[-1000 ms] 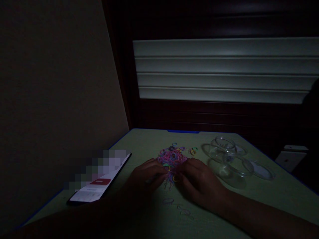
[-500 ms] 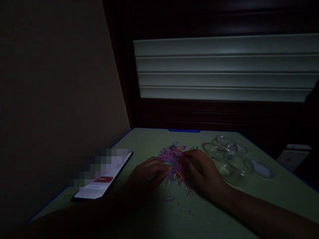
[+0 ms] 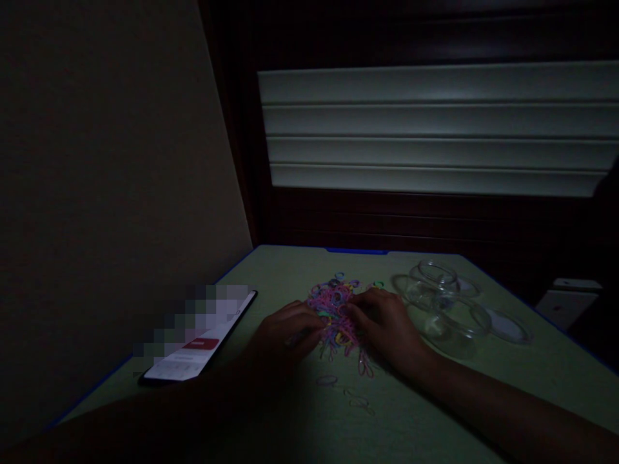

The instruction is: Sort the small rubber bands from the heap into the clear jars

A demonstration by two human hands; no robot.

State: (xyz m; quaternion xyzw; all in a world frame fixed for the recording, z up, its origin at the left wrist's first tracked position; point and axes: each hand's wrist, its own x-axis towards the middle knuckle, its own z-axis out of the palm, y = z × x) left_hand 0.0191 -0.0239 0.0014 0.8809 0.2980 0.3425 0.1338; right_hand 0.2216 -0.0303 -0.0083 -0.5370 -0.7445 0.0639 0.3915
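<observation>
A heap of small colourful elastic bands (image 3: pixel 338 309), mostly pink and purple, lies on the pale green table (image 3: pixel 290 264). My left hand (image 3: pixel 290 328) touches the heap's left side, with thumb and fingertips close together; what they pinch is too small and dark to make out. On the heap's right side, my right hand (image 3: pixel 387 325) has its thumb and forefinger together among the bands, and whatever is between them cannot be made out. A few loose bands (image 3: pixel 327 381) lie nearer to me, below the heap.
Two clear round jars (image 3: pixel 435 277) stand at the right, with clear lids (image 3: pixel 507 324) beside them. A phone with a lit screen (image 3: pixel 203 345) lies at the left. A white box (image 3: pixel 565 306) is beyond the table's right edge.
My right hand has shifted slightly left and its thumb and forefinger have come together over the bands. My left hand has barely moved. The view has tilted slightly.
</observation>
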